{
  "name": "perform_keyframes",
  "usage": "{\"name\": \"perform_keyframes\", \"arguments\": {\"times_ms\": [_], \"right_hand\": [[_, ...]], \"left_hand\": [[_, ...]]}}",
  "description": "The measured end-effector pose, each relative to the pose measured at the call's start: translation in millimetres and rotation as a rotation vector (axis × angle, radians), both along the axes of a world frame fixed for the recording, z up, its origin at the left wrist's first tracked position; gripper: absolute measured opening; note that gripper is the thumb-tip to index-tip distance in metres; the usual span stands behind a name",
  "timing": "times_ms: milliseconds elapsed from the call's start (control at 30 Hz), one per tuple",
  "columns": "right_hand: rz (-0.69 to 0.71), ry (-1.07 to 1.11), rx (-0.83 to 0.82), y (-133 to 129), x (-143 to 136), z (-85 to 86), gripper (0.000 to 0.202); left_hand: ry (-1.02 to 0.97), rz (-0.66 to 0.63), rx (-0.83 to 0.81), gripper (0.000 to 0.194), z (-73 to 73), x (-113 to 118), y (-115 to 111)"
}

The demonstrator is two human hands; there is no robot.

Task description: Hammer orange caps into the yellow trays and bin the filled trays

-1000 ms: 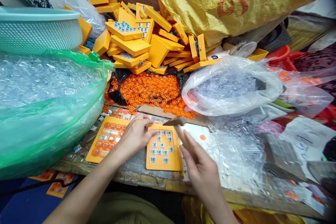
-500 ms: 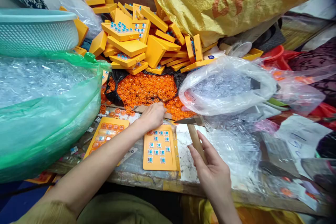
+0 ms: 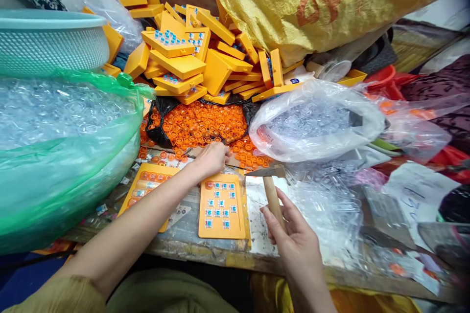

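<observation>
My left hand (image 3: 213, 157) is closed over the front edge of the orange ring-like caps (image 3: 205, 122); what its fingers hold, if anything, is hidden. Below it lies a yellow panel (image 3: 216, 231) with several blue-and-clear switches and one orange cap at its upper left. My right hand (image 3: 290, 225) grips the wooden handle of a hammer (image 3: 272, 195), its metal head raised beside the panel's upper right. Left of that panel, partly under my left forearm, is a second yellow panel (image 3: 147, 170) bearing orange caps and a clear piece.
A green bag (image 3: 73, 166) of clear parts stands at left, below a light blue basket (image 3: 55, 41). Yellow panels (image 3: 216, 71) are heaped at the back. A white bag (image 3: 316, 149) and clear plastic pieces (image 3: 326, 205) lie to the right.
My left hand has shifted slightly left, and the orange cap on the panel's upper left shows more fully. The hammer in my right hand is tilted a little differently, its head more visible.
</observation>
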State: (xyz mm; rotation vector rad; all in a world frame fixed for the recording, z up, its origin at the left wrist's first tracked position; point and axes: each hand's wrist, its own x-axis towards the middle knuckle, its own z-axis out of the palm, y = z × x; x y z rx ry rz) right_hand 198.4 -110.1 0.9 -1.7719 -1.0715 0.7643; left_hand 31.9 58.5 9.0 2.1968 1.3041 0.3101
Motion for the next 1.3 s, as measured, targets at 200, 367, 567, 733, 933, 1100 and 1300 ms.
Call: {"name": "perform_keyframes", "arguments": {"times_ms": [200, 367, 567, 733, 933, 1100, 1300], "right_hand": [[0.072, -0.082, 0.037, 0.1, -4.3, -7.4, 0.051], [0.196, -0.304, 0.187, -6.7, -4.2, -9.7, 0.044], [0.419, -0.484, 0.404, -3.8, -15.3, 8.7, 0.059], [0.493, -0.562, 0.328, -4.2, -23.6, 9.2, 0.06], [0.393, -0.409, 0.265, -4.7, -19.1, 1.6, 0.049], [0.155, -0.167, 0.227, 3.2, -13.8, 12.4, 0.043], [-0.006, -0.037, 0.133, 0.3, -7.5, 14.2, 0.047]], "left_hand": [[-0.008, -0.011, 0.049, 0.022, 1.9, -8.2, -8.9], [-0.192, -0.056, 0.031, 0.035, 5.3, -34.5, -51.2], [-0.268, -0.009, 0.014, 0.037, -3.9, -42.5, -74.9], [-0.349, 0.1, -0.066, 0.041, -7.1, -39.1, -76.0], [-0.463, 0.146, -0.212, 0.051, -4.9, -44.3, -66.7], [-0.157, 0.147, 0.121, 0.024, 1.8, -27.4, -17.9], [-0.04, 0.113, 0.135, 0.027, 0.8, -12.0, -1.5]]}}
